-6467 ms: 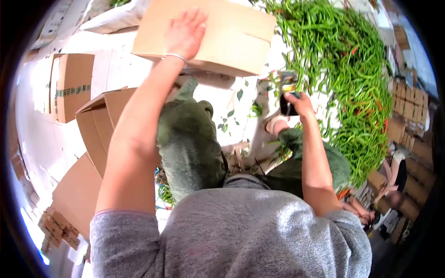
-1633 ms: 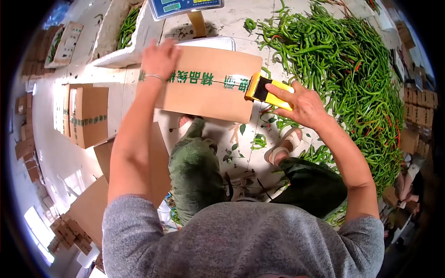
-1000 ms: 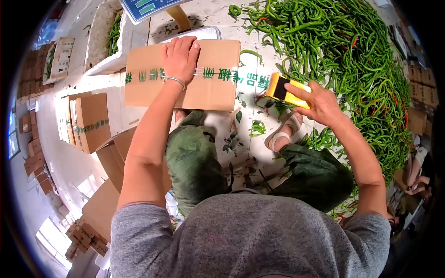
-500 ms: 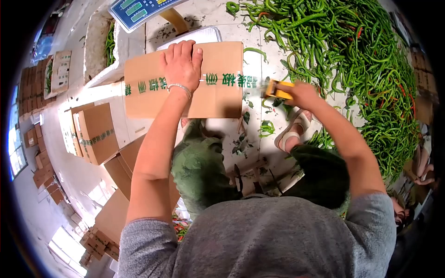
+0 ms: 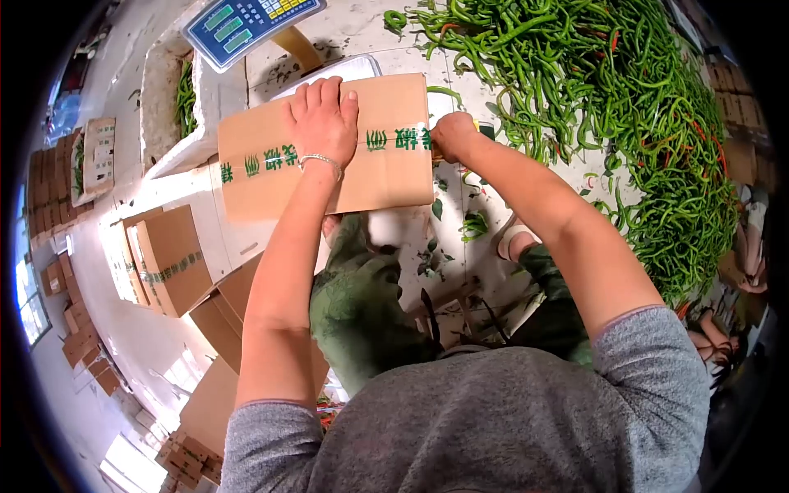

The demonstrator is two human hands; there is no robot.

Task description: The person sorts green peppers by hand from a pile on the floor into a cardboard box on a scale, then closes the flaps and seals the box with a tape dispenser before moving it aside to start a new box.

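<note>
A closed cardboard box [image 5: 382, 182] lies in front of me, with clear tape with green print [image 5: 267, 158] running along its top. My left hand [image 5: 323, 122] rests flat on the box, fingers stretched out and pressing near its far edge. Against the box's right end, my right hand [image 5: 454, 136] is closed around a tape dispenser. Only a little yellow and dark of the dispenser shows past the fingers; the hand hides the rest.
Green chili peppers [image 5: 542, 70] with a few red ones are heaped on the right. A scale with a blue display [image 5: 251, 25] and a white foam box [image 5: 160, 103] stand beyond the box. More cardboard boxes [image 5: 177, 263] are at the left.
My right hand has moved left with the tape dispenser, from beyond the box with tape stretched out to the box's right end. The left hand stays on the box.
</note>
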